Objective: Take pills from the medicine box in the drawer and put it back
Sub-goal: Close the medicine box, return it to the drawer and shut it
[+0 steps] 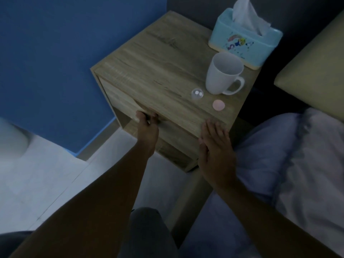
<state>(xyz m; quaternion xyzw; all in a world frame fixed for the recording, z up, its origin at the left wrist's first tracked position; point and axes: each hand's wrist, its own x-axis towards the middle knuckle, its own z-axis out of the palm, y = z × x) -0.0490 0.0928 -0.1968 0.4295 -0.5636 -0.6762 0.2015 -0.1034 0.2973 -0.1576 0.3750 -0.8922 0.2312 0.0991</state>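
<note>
A wooden nightstand (160, 58) stands against a blue wall, and its drawer front (119, 101) looks closed. My left hand (148, 127) reaches to the lower edge of the drawer front, fingers curled around it. My right hand (216, 148) lies flat, fingers apart, against the nightstand's front right corner. On the top sit a small clear round cup (197, 94) holding two white pills and a pink round lid (218, 105). The medicine box is hidden from view.
A white mug (223, 73) and a light blue tissue box (245, 38) stand at the back right of the top. A bed with a pale duvet (297, 155) and a beige headboard (316, 62) lies to the right. Grey floor spreads to the left.
</note>
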